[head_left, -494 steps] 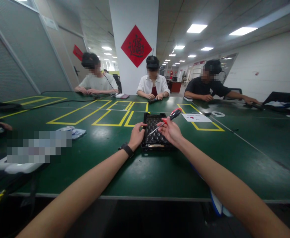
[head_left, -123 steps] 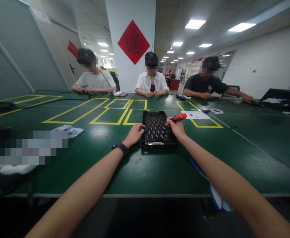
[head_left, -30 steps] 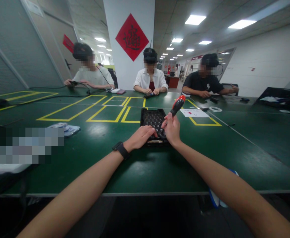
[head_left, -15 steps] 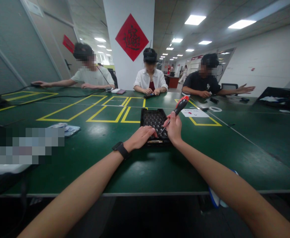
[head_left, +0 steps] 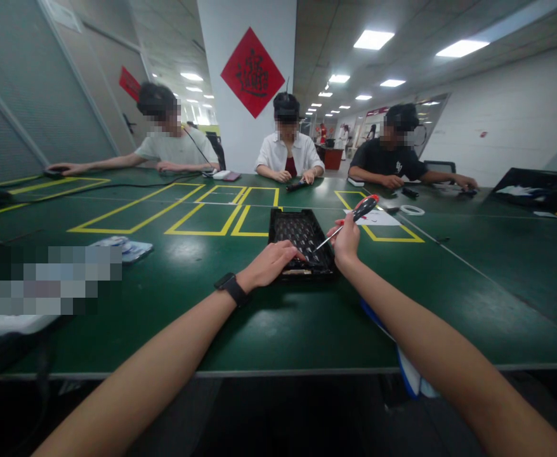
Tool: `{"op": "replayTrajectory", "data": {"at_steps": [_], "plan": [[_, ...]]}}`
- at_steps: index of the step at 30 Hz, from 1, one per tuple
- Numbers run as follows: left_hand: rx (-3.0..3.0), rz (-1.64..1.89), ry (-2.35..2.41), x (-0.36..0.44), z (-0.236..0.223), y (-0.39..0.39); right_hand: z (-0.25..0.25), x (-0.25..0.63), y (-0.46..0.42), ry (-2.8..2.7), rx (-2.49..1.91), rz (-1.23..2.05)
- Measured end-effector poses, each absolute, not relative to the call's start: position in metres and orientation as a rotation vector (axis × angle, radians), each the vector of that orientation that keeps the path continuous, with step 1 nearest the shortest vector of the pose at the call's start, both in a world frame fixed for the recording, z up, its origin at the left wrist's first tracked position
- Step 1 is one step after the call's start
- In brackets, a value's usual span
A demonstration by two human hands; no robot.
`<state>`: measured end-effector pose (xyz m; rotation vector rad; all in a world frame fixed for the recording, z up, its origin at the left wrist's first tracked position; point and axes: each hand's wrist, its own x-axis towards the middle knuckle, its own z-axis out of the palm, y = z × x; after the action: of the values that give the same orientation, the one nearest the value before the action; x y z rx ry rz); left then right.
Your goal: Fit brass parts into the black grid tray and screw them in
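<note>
A black plastic tray (head_left: 325, 240) with a pattern of small shiny bumps lies on the green table before me. My left hand (head_left: 275, 259) rests over its near left side, fingers stretched out and fingertips on the tray's surface. Whether something small lies under those fingertips cannot be seen. My right hand (head_left: 347, 241) is closed round a screwdriver (head_left: 363, 209) with a black and red handle. Its thin metal shaft slants down left over the tray, the tip close to my left fingertips. A pale piece (head_left: 296, 272) shows at the tray's near edge.
Yellow tape rectangles (head_left: 197, 232) mark the green table (head_left: 188, 279). Beyond the tray lie a white paper (head_left: 384, 218) and a white ring of tape (head_left: 412, 210). Flat packets (head_left: 136, 251) lie at left. Three people sit across the table, hands on small dark objects.
My right hand has shifted slightly right, and the screwdriver leans over more to the right. My left hand stays nearly in place. The person at right has lowered an outstretched hand to the table.
</note>
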<state>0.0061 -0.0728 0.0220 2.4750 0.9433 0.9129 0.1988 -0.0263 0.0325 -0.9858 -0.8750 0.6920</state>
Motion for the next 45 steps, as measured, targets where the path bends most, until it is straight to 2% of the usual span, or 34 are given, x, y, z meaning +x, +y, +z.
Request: {"op": "replayTrajectory", "data": {"at_steps": [14,17,21,29,36,41,45], "plan": [[2.478,0.91,0.991,0.007,0.021,-0.074,0.023,0.215,-0.01,-0.774,-1.004,0.9],[2.442,1.018,1.077,0.005,0.018,-0.068,0.019,0.218,-0.003,-0.699,-0.962,1.0],[2.197,1.307,1.465,-0.009,0.005,-0.042,0.011,0.221,0.004,-0.564,-0.887,1.151],[1.836,1.184,1.545,-0.038,-0.016,-0.016,0.004,0.215,0.004,-0.646,-0.68,1.321],[2.238,1.238,1.555,-0.031,0.007,-0.02,0.027,0.205,0.012,-1.045,-0.708,1.058],[2.396,0.98,1.168,-0.002,0.032,-0.022,0.04,0.19,-0.002,-1.165,-0.72,1.01],[2.374,0.89,1.049,0.01,0.032,-0.035,0.033,0.183,-0.019,-1.113,-0.753,1.004]]}}
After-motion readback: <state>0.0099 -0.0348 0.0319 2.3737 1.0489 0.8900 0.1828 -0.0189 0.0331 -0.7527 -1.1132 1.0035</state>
